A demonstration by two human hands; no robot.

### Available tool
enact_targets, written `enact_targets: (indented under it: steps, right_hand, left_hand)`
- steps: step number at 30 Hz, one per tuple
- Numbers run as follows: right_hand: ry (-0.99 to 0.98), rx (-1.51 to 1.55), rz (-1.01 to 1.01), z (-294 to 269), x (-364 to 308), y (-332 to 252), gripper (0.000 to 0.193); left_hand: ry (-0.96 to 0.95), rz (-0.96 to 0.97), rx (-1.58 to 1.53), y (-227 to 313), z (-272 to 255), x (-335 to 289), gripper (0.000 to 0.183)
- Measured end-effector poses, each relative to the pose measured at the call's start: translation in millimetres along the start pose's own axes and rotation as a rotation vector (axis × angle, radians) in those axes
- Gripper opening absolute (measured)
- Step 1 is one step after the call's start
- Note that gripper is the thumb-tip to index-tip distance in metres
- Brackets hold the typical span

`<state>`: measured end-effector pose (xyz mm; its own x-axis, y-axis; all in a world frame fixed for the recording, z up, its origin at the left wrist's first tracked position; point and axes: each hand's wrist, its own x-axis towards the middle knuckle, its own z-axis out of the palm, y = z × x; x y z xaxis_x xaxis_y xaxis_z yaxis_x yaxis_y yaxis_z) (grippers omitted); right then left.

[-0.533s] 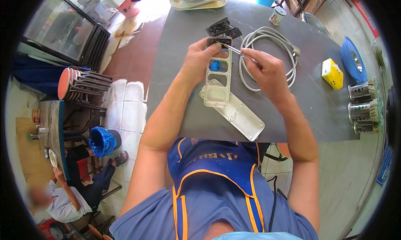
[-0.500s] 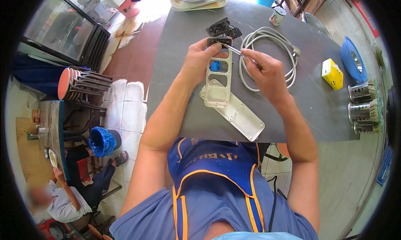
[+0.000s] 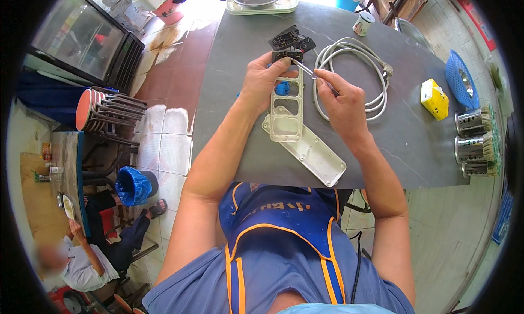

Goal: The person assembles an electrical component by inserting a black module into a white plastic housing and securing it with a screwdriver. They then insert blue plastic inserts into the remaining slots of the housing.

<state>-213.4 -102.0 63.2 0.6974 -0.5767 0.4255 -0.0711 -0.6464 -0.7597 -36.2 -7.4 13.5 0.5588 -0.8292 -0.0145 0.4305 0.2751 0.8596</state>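
The black module is positioned at the fingertips of the left hand, at the far end of the pale frame. The thumb is pressed on the module's near edge, and a finger is seen just below it; the left grip is closed, with module and frame end held together.

A slim metal tool is pinched between thumb and fingers of the right hand — grip closed, tool slanting up and leftward. Its tip is set at the module, beside the left thumb; whether contact is made cannot be told.

A blue piece is seen in the frame's opening nearest the left hand. The frame's near end is overlapped with a long pale cover. Further black parts are located just beyond the module; a coiled grey cable is laid to the right — all over the grey table.
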Motion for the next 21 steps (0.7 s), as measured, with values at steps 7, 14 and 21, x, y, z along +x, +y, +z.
enact_targets:
  steps: [7,14,21]
  right_hand:
    - [0.006,-0.019,0.076,1.3,0.0,-4.5,0.024]
    - [-0.018,0.095,0.184,-1.3,2.4,-5.8,0.026]
    - [-0.057,0.153,0.222,-8.5,7.7,1.4,0.025]
  left_hand:
    - [0.006,0.013,0.012,-2.3,-0.9,0.6,0.023]
    - [0.034,0.017,0.079,-1.1,1.3,0.4,0.022]
    - [0.046,-0.001,0.070,1.7,5.5,-0.8,0.020]
